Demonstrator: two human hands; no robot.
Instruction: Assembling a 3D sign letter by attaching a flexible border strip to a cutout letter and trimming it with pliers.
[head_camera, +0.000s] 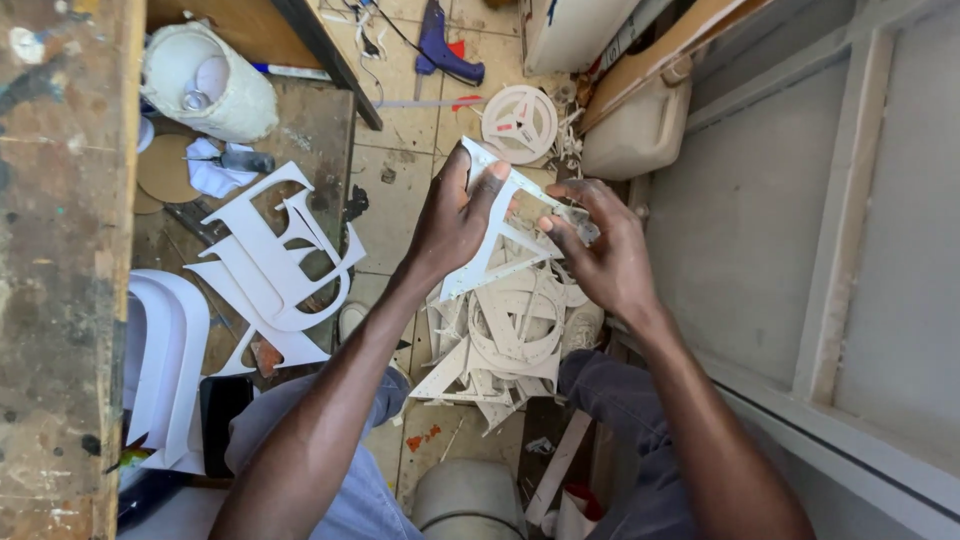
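- My left hand (452, 222) is clenched on a white cut-out letter (497, 232), thumb pressed on its upper end and the other fingers (490, 195) wrapped behind it.
- My right hand (598, 248) pinches the same letter at its right side; fingertips closed on it, thumb meeting the edge.
- The letter is held up in the air, tilted, straight above a pile of cut-outs (500, 345) lying on the tiled floor (385, 205) between my knees.
- Left of the pile, larger white letters (280, 265) lie overlapping on the floor, just beside a paint-stained counter (60, 250).
- Beyond the pile, away from me, a round white cut-out (519, 123) rests on the floor, with a blue glue gun (446, 48) farther off.
- Right of the round cut-out and close to it sits a pale plastic jug (640, 125), against a grey wall panel (750, 200).
- Far left of the pile, beyond the large letters, a white sack (215, 85) stands open.
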